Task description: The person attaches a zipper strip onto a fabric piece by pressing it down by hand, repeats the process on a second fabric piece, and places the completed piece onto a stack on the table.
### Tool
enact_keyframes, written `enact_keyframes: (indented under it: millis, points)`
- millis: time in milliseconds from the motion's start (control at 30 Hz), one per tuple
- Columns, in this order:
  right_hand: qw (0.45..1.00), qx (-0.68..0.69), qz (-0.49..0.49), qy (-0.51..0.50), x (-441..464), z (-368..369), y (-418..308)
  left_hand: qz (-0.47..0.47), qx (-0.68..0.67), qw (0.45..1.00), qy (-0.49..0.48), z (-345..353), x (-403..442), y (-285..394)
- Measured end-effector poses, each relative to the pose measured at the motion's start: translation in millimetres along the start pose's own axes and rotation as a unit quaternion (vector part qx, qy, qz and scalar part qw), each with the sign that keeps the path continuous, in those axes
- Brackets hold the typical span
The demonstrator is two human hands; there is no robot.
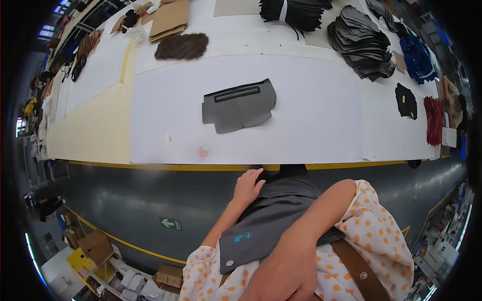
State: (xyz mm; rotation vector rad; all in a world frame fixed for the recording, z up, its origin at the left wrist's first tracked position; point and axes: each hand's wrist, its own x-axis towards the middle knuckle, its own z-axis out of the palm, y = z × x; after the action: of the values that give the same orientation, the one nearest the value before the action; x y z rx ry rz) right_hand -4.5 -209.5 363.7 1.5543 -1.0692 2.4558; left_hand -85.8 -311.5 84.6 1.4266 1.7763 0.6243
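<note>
My left hand (pixel 248 186) hangs below the table's front edge, beside the lap of my grey apron (pixel 281 215). Its thumb and fingers are apart with nothing between them. My right hand (pixel 286 271) is bent in across my chest at the bottom of the view, back of the hand up. Its fingers are mostly cut off or hidden, so their hold cannot be made out. On the white tabletop ahead lies a grey fabric panel (pixel 236 113) with a black-framed zipper slot (pixel 237 94) along its upper part. Neither hand touches the panel.
A brown furry piece (pixel 182 46) and folded cardboard (pixel 169 20) lie at the back left. Black strips (pixel 293 15), stacked grey pieces (pixel 360 45), a blue bundle (pixel 419 59), black pieces (pixel 405 102) and red strips (pixel 433 120) lie to the right. Boxes (pixel 95 246) stand behind me.
</note>
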Motion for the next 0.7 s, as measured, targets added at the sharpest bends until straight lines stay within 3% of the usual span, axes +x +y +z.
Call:
enact_keyframes:
  millis: [100, 267, 300, 433, 533, 600, 633, 667, 700]
  points:
    - [0.999, -0.023, 0.031, -0.033, 1, -6, 11, 0.035, 0.001, 0.999, -0.01, 0, -6, -3]
    - [0.985, -0.028, -0.056, 0.163, 13, 2, 9, 0.028, -0.008, 0.998, -0.063, 10, -2, 2]
    - [0.985, -0.042, -0.058, 0.157, 11, 0, 7, 0.033, -0.013, 0.997, -0.065, 12, 1, 4]
    - [0.995, -0.072, 0.053, 0.051, -13, -26, -18, 0.035, -0.024, 0.997, -0.066, 14, 14, 9]
    - [0.977, -0.141, 0.092, 0.13, -51, -52, -42, 0.01, -0.038, 0.999, -0.032, 11, 23, 14]
    - [0.9, -0.199, 0.282, 0.266, -84, -76, -67, -0.001, 0.003, 1.0, 0.0, 5, 30, 15]
    - [0.845, -0.173, 0.293, 0.412, -108, -87, -58, 0.018, -0.066, 0.998, -0.006, -4, 41, 15]
    - [0.768, -0.19, 0.367, 0.49, -134, -102, -56, 0.036, -0.135, 0.99, -0.014, -12, 53, 16]
    - [0.701, -0.195, 0.409, 0.551, -167, -116, -50, -0.006, -0.042, 0.998, 0.05, -6, 51, 16]
